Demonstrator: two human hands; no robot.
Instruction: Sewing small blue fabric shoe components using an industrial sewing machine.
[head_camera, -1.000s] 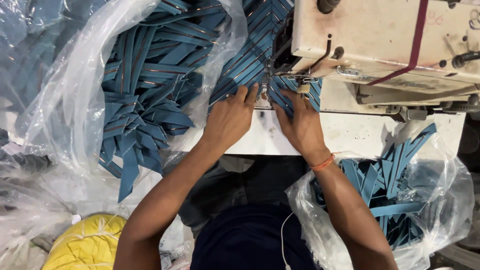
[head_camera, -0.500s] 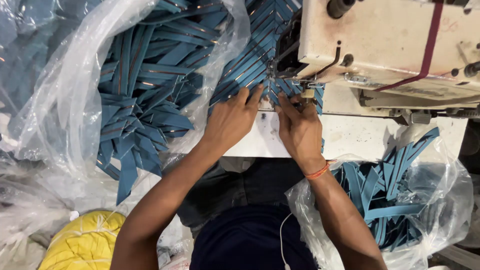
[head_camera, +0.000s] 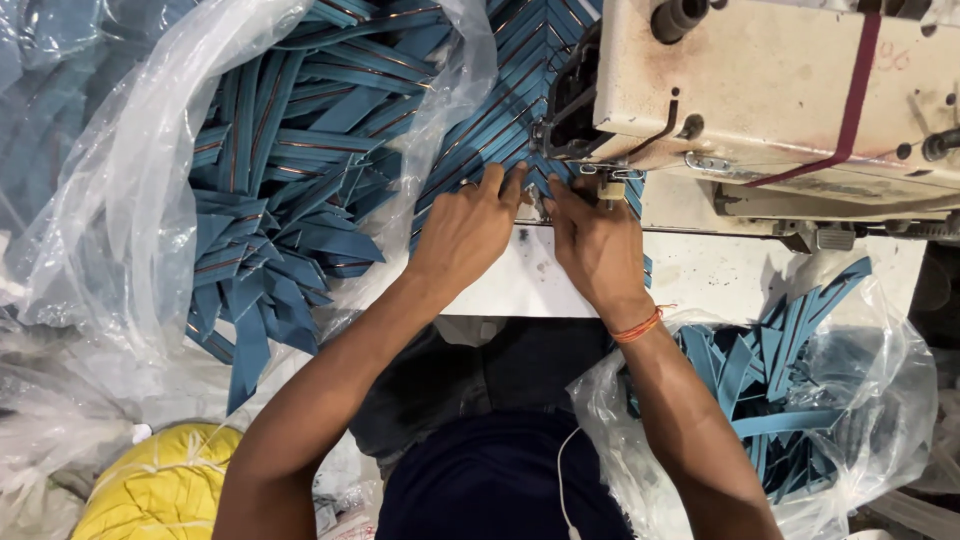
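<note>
Both my left hand (head_camera: 462, 232) and right hand (head_camera: 597, 243) press flat, fingers open, on blue strips (head_camera: 500, 125) under the sewing machine (head_camera: 780, 100); two plastic bags (head_camera: 150, 200) of strips flank the worktop (head_camera: 700, 275).

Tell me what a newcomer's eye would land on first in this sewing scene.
First, the heap of blue fabric strips with reddish stitching, spilling from a clear plastic bag at upper left. Next, the left hand and right hand, side by side pressing a strip at the needle of the worn cream sewing machine, upper right.
</note>
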